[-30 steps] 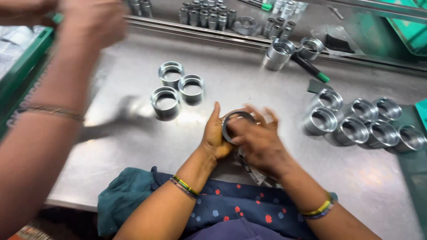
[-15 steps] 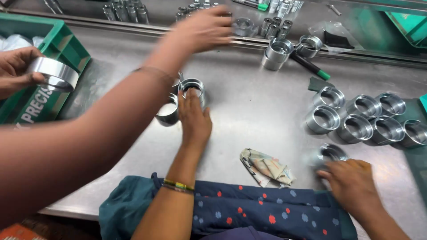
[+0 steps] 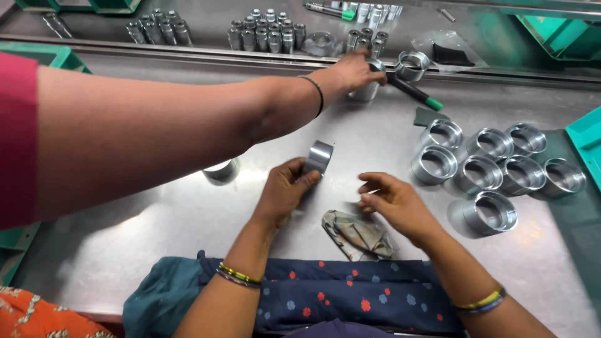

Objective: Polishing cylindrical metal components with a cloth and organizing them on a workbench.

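Observation:
My left hand [image 3: 285,188] grips a shiny metal ring [image 3: 318,156], lifted just above the steel table [image 3: 156,231] at its middle. My right hand [image 3: 394,203] hovers a little to the right with fingers loosely apart and nothing in it. A crumpled patterned cloth [image 3: 358,235] lies on the table below my right hand. A cluster of several finished metal rings [image 3: 494,166] stands on the right side. Another person's arm [image 3: 188,119] reaches across from the left, its hand [image 3: 357,70] on a metal ring [image 3: 368,89] near the back rail.
One metal ring [image 3: 222,170] sits partly hidden under the other person's arm. A black marker with a green cap [image 3: 416,92] lies at the back. Small metal fittings [image 3: 266,34] line the far shelf. Green bins [image 3: 585,141] border the right and left edges.
My left hand has picked a ring from the group at the left and brought it to the middle. My right hand came back from the right-hand rings. The other person's arm stretched further right.

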